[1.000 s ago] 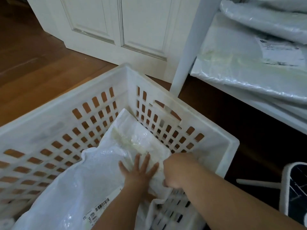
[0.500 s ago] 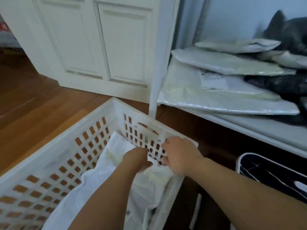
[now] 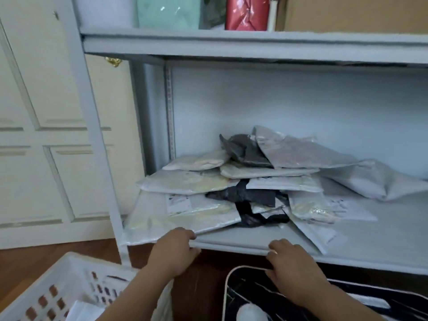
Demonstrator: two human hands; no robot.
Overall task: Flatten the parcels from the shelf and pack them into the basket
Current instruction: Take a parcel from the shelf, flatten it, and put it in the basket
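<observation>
- Both hands have left the basket [image 3: 58,295] and come up to the front edge of the shelf [image 3: 231,245]; a second ago they were pressing a white parcel down inside it, and the view has swung up from the basket to the shelf
- left hand [image 3: 174,250] sits at the near edge of the large white parcel [image 3: 185,220] at the bottom of the pile, fingers curled at its rim; whether they already pinch it I cannot tell
- right hand [image 3: 293,262] is at the shelf lip with fingers loosely curled, holding nothing that I can see
- remaining parcels [image 3: 266,177] lie heaped on the shelf, white and dark bags overlapping; one packed parcel [image 3: 81,311] shows in the basket, low left
- risk, as I judge it: the large parcel carries most of the heap, so dragging it out could tip the upper bags off the front edge onto the floor; the slick plastic may also slip from a shallow pinch; the wire rack [image 3: 231,274] below could catch anything that falls
</observation>
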